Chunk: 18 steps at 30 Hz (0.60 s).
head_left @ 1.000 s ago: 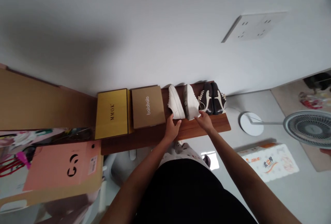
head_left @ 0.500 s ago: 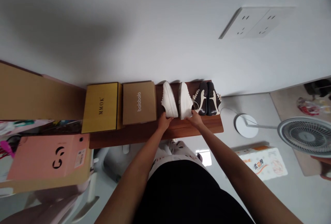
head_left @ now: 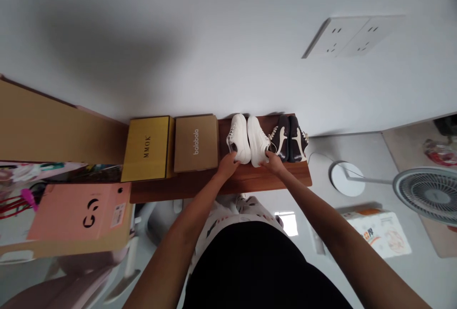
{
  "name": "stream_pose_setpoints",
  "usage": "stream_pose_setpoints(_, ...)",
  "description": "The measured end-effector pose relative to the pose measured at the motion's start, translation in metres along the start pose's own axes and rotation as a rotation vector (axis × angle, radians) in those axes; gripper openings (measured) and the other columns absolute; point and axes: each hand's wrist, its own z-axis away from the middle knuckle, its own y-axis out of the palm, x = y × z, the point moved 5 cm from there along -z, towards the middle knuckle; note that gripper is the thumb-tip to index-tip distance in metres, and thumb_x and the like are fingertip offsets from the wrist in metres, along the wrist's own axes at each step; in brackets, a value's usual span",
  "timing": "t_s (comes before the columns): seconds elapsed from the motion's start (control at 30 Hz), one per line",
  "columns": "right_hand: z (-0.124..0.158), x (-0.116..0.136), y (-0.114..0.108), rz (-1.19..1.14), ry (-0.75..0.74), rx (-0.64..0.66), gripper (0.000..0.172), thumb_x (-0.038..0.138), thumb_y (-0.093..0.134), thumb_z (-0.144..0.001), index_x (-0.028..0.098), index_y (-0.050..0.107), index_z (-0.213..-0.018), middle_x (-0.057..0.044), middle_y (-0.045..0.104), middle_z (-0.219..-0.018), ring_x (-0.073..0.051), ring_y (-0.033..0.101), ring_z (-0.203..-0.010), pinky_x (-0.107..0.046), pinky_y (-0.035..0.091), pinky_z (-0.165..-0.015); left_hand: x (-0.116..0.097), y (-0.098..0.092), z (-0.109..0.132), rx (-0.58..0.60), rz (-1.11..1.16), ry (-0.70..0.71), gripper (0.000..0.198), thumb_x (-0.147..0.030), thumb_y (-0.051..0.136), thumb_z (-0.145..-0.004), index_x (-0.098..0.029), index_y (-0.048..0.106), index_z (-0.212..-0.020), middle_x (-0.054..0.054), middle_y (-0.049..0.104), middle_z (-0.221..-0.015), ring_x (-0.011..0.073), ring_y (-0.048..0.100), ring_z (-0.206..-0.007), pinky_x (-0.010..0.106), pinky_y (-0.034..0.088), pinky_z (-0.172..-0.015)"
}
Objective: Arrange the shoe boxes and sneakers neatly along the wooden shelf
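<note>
As left hand (head_left: 228, 166) and right hand (head_left: 274, 162) hold heels, white sneakers (head_left: 249, 138) beyond

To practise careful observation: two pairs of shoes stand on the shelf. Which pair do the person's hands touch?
The white pair, next to the brown box: left hand and right hand meet its heels. The dark pair stands farther right.

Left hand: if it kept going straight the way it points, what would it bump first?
The left hand seems to touch the heel of the left white shoe, so that shoe comes first; the wall probably lies just behind.
</note>
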Motion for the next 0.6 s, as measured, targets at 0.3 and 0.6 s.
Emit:
stream_pose_setpoints(0.3, 0.003, 0.029, 0.005, 0.239, -0.162, 0.123, 0.023, 0.025, 0.077, -0.08, 0.021, 0.062, -0.096, -0.007, 0.072, -0.103, -0.023, 0.065, -0.095, -0.028, 0.044, -0.078, -0.021, -0.008, 0.004, 0.131, -0.169, 0.108, 0.021, -0.013, 0.069, -0.085, -0.016, 0.067, -0.105, 0.02, 0.071, -0.11, 0.0356, 0.067, -0.113, 0.038, 0.046, -0.102)
stream_pose_setpoints(0.6, 0.0, 0.06, 0.018, 0.489, -0.182, 0.26, 0.025, 0.03, 0.067, -0.091, 0.02, 0.058, -0.113, -0.013, 0.072, -0.118, -0.028, 0.068, -0.11, -0.031, 0.047, -0.084, -0.026, -0.007, 0.001, 0.168, -0.272, 0.141, 0.021, -0.009, 0.057, -0.088, -0.011, 0.066, -0.107, 0.025, 0.07, -0.109, 0.0378, 0.066, -0.114, 0.045, 0.043, -0.106)
